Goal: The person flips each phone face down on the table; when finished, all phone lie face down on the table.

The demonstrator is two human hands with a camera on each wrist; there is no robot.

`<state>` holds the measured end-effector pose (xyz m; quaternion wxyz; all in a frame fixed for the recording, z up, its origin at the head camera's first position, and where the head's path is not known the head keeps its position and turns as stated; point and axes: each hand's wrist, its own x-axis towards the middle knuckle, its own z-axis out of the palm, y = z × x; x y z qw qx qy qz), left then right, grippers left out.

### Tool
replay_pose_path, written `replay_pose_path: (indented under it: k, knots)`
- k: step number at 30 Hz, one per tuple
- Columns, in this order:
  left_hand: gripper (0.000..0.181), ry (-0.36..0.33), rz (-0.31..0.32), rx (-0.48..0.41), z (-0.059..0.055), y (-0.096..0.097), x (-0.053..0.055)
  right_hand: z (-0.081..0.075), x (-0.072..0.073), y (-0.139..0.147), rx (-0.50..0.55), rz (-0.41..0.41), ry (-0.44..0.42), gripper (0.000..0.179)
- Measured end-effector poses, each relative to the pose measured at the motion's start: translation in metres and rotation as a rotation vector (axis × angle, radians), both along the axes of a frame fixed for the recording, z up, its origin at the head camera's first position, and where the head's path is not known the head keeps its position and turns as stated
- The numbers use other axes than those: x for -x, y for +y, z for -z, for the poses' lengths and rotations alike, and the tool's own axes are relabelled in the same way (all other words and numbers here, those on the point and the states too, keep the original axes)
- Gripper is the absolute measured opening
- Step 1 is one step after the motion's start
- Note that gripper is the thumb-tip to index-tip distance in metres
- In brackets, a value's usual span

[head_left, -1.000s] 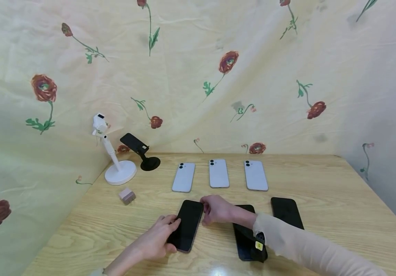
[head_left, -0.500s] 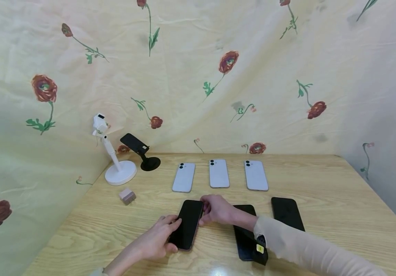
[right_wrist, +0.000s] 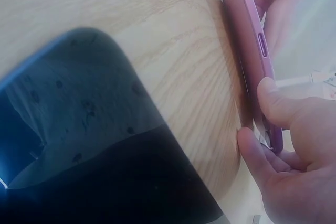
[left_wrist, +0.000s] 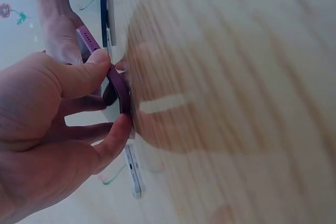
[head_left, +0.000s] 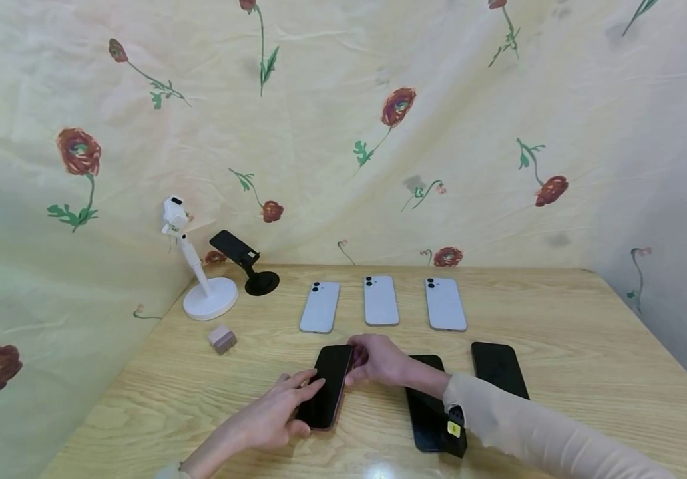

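Observation:
A smartphone [head_left: 327, 407] with a black screen and a pinkish-purple frame is between both hands at the middle front of the table. My left hand [head_left: 271, 416] grips its lower left part, fingertips over the screen and thumb at the bottom end. In the left wrist view the thumb presses the purple edge [left_wrist: 118, 85]. At the upper right corner my right hand [head_left: 381, 362] pinches the phone's side. The right wrist view shows the phone [right_wrist: 245, 51] tilted, with a gap between part of its back and the wood. The left hand partly covers the screen.
Two black-screened phones lie to the right: one [head_left: 424, 416] partly under my right forearm, another [head_left: 498, 367] farther right. Behind stand in a row three pale phones [head_left: 319, 308], backs up. At left are a small pinkish block [head_left: 222, 339], a white stand [head_left: 210, 299] and a black stand [head_left: 261, 283].
The phone's near end has risen slightly and shifted away from me, showing more of its purple edge. My left fingers have slid a little farther over the screen; the right hand has barely moved.

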<state>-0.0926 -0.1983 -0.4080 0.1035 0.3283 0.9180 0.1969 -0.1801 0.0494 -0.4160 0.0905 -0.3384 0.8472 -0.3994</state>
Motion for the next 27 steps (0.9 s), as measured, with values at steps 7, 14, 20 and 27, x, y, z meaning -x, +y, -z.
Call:
replay_pose_path:
  k: [7,14,20,27]
  knots:
    - [0.073,-0.047,0.018,-0.027,-0.0017,0.0003,0.0001,-0.0031,-0.0001,0.0018,-0.007,0.005,0.022,0.047]
    - [0.074,-0.112,-0.012,-0.07,-0.0021,0.0,-0.0008,-0.0071,0.0007,0.0027,-0.021,-0.01,0.015,0.053]
    - [0.074,-0.114,-0.021,-0.103,-0.0014,0.0003,-0.0004,-0.0072,0.0017,0.0032,-0.013,-0.035,0.038,0.05]
    - [0.079,-0.087,-0.022,-0.165,0.0062,-0.0026,0.0037,-0.0061,0.0012,0.0008,-0.002,-0.039,0.043,0.048]
